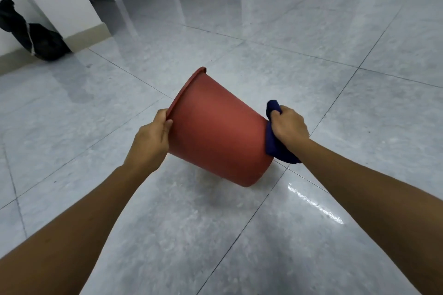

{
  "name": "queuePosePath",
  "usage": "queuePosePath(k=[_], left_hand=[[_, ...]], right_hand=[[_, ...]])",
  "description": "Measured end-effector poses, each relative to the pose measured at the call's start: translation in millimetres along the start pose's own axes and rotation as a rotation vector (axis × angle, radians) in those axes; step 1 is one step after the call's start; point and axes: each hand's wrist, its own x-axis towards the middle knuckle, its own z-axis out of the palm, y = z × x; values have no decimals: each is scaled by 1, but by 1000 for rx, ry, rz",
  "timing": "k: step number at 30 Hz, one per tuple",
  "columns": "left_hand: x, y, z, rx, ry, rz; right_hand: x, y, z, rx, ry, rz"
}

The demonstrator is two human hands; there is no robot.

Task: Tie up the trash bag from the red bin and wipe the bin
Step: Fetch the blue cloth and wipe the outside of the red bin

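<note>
The red bin (pixel 215 132) is held in the air on its side, mouth pointing up-left and away from me, base to the lower right. My left hand (pixel 149 141) grips its rim at the near left edge. My right hand (pixel 288 124) is closed on a dark blue cloth (pixel 275 146) and presses it against the bin's base. The tied black trash bag (pixel 31 33) leans against the white wall at the far left.
Glossy grey floor tiles (pixel 311 43) stretch all around, with a bright reflection at the lower right. A white wall with a beige skirting (pixel 86 33) runs along the left. Doorways and dark furniture lie at the far top.
</note>
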Motion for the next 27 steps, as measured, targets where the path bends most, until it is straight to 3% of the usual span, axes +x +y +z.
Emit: queuePosePath(k=[2, 5, 10, 13, 17, 21, 27], left_hand=[[4, 8, 2, 24, 11, 40], [17, 38, 11, 7, 67, 136], [35, 67, 18, -160, -28, 100], [20, 50, 10, -153, -78, 138], [-12, 9, -9, 187, -184, 301], [-5, 24, -2, 204, -135, 325], [18, 66, 19, 26, 89, 245]], right_hand=[[-1, -11, -3, -18, 3, -10], [-6, -51, -1, 15, 65, -167], [-15, -75, 5, 81, 115, -447], [-8, -36, 3, -11, 145, -341], [7, 3, -9, -49, 112, -39], [8, -7, -11, -5, 135, -2], [-19, -82, -1, 134, 123, -465]])
